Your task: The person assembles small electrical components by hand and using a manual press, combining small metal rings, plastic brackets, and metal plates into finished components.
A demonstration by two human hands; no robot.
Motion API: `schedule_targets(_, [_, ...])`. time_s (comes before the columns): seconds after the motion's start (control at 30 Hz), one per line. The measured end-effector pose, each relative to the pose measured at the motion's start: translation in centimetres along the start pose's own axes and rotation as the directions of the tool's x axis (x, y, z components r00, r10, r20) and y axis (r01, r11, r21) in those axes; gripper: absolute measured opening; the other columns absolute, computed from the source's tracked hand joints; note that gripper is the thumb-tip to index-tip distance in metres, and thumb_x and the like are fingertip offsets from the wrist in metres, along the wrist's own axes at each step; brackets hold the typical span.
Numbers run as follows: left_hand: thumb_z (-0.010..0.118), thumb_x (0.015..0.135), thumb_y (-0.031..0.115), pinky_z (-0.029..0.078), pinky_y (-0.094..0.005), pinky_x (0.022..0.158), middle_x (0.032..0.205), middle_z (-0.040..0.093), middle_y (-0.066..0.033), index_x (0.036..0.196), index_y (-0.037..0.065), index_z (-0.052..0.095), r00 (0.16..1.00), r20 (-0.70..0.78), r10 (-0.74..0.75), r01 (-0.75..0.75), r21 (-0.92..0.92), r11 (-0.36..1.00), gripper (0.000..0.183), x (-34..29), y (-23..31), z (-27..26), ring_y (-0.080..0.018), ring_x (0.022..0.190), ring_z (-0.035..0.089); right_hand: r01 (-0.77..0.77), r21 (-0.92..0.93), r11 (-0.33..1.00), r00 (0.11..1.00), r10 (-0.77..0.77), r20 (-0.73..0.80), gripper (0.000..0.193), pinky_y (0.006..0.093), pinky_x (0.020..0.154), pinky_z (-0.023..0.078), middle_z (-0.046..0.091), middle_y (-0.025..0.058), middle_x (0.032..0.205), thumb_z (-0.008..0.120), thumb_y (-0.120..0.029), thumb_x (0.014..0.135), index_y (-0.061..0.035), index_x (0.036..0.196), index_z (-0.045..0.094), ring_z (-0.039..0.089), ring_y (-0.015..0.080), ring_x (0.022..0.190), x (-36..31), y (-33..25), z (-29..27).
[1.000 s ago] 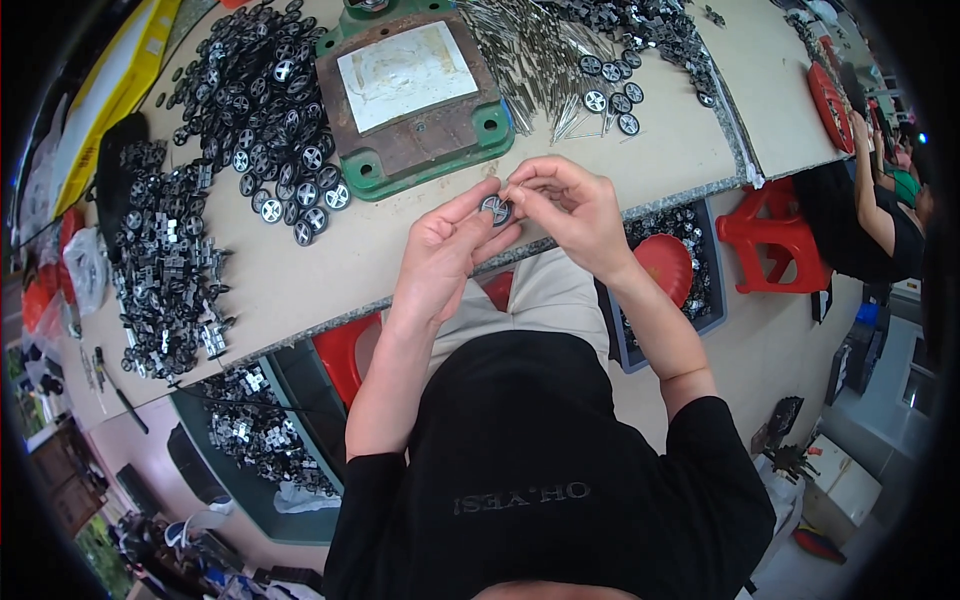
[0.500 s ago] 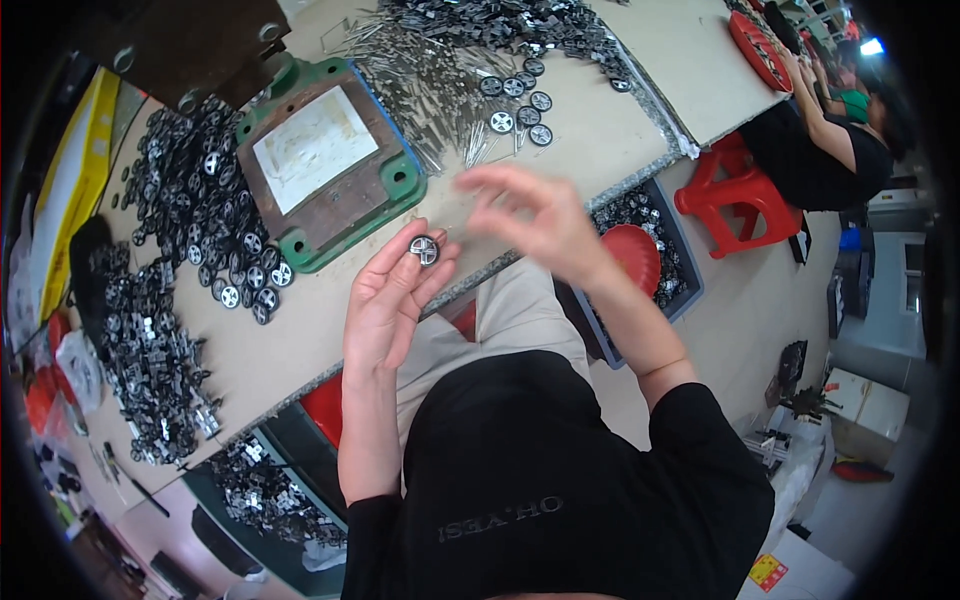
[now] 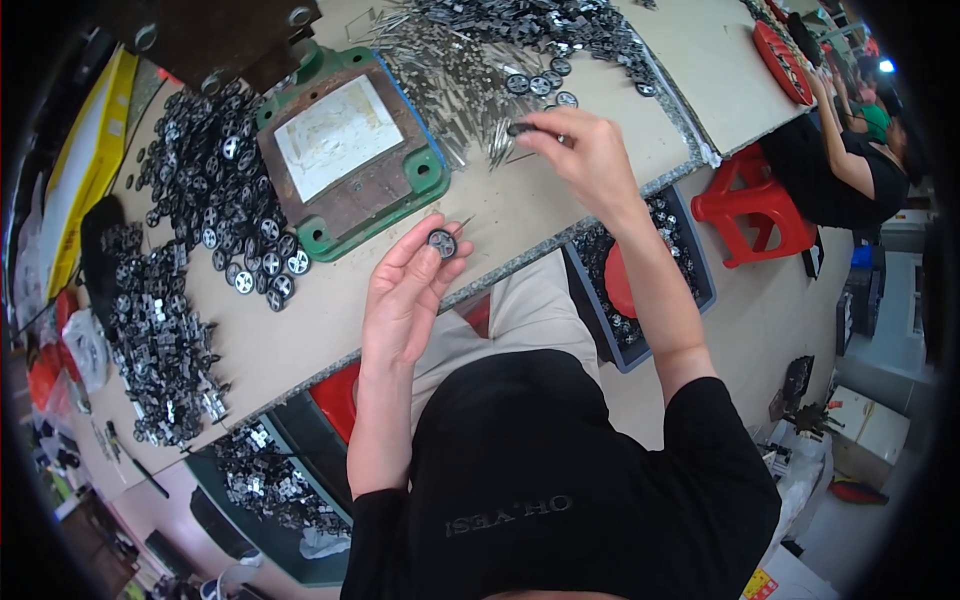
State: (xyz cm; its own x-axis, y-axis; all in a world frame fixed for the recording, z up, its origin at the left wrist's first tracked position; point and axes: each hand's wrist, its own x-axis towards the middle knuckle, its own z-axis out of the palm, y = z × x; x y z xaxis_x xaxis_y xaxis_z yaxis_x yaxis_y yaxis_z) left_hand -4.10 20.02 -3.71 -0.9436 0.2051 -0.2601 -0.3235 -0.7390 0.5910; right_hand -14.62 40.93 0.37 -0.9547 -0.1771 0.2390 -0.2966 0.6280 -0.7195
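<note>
My left hand (image 3: 398, 300) is closed around a small black toy wheel (image 3: 442, 242) with silver spokes, above the table's near edge. From this wheel a thin metal pin (image 3: 464, 225) sticks out to the upper right. Farther right, my right hand (image 3: 592, 165) pinches a second dark wheel (image 3: 519, 129), seen nearly edge-on, between thumb and fingers. It hovers by the heap of thin metal pins (image 3: 440, 85). Several loose wheels (image 3: 541, 85) lie just beyond it.
A green-based press (image 3: 350, 235) with a white plate (image 3: 338, 138) stands left of centre. Beside it are a heap of wheels (image 3: 205, 165) and small black parts (image 3: 160, 350). A grey bin (image 3: 708, 300) and a red stool (image 3: 752, 205) stand right. A co-worker (image 3: 850, 150) sits beyond.
My right hand has moved up and right and now pinches a wheel. A pin now shows at the wheel in my left hand. The whole view has shifted slightly.
</note>
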Motion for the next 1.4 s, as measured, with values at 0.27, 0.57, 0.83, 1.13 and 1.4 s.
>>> schedule_targets(0.27, [0.053,0.087,0.004,0.049,-0.0307,0.085,0.112,0.057,-0.0157,0.120,-0.003,0.048,0.999,-0.027,0.032,-0.032,0.022,0.999,0.034,0.0,-0.3,0.8,-0.0253,0.099,0.059,0.002,0.317,0.948,0.999,-0.013,0.033,0.018,0.0216,0.056,0.044,0.064,0.0083,0.076,0.068,-0.004,0.074,0.0025,0.091,0.066,0.057,0.0098,0.065,-4.8,-3.7,1.6])
schedule_targets(0.57, [0.056,0.085,0.003,0.049,-0.0303,0.084,0.109,0.058,-0.0143,0.116,-0.003,0.050,0.997,-0.037,0.061,-0.059,0.050,0.997,0.032,-0.2,-0.6,0.9,-0.0234,0.096,0.060,0.136,0.232,0.963,0.991,-0.130,-0.038,0.017,0.0215,0.056,0.045,0.065,0.0091,0.075,0.068,-0.003,0.072,0.0008,0.089,0.067,0.060,0.0117,0.065,-5.4,-3.9,2.0])
schedule_targets(0.83, [0.056,0.085,0.001,0.049,-0.0303,0.083,0.107,0.059,-0.0133,0.115,-0.003,0.051,0.997,-0.046,0.064,-0.060,0.070,0.996,0.031,-0.1,-0.5,1.0,-0.0220,0.095,0.061,0.139,0.228,0.964,0.989,-0.122,-0.088,0.017,0.0213,0.055,0.045,0.065,0.0090,0.076,0.068,-0.001,0.072,0.0006,0.089,0.067,0.060,0.0113,0.065,-5.3,-3.6,2.3])
schedule_targets(1.13, [0.057,0.083,-0.001,0.050,-0.0299,0.082,0.104,0.060,-0.0129,0.112,-0.004,0.053,0.994,-0.066,0.089,-0.083,0.088,0.993,0.029,-0.1,-0.7,1.4,-0.0216,0.092,0.061,0.469,-0.112,0.876,0.845,-0.482,-0.232,0.023,0.0270,0.052,0.046,0.063,0.0102,0.073,0.073,0.000,0.064,-0.0001,0.085,0.066,0.059,0.0198,0.061,-5.2,-3.0,3.0])
schedule_targets(1.4, [0.056,0.084,-0.001,0.053,-0.0297,0.080,0.100,0.061,-0.0139,0.108,-0.004,0.055,0.992,-0.095,0.087,-0.072,0.150,0.986,0.024,-0.5,-1.0,1.6,-0.0234,0.090,0.063,0.558,-0.121,0.821,0.808,-0.571,-0.146,0.027,0.0275,0.052,0.046,0.061,0.0100,0.071,0.074,0.001,0.062,0.0017,0.087,0.064,0.058,0.0217,0.060,-5.0,-2.3,2.4])
